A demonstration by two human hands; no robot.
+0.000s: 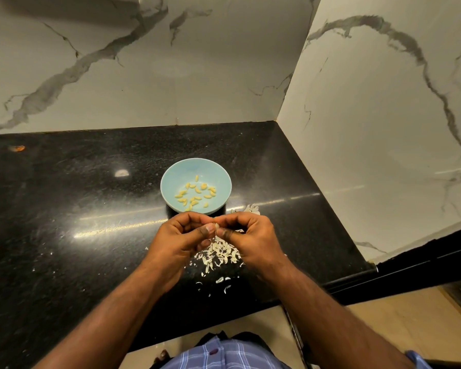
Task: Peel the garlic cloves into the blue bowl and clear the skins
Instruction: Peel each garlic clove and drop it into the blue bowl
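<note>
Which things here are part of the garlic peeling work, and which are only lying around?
Part of the job: blue bowl, peeled cloves, garlic clove pinched by left hand and right hand, skins.

Lying about: orange speck on black counter.

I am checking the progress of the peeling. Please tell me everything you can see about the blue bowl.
The blue bowl is round, pale blue and glossy; it looks ceramic. It stands upright on the black speckled counter, just beyond both hands, and neither hand touches it. Inside lie about twenty small yellowish peeled cloves, scattered loosely over the bottom. No skins show inside. Its near rim is partly hidden behind the fingers.
</note>
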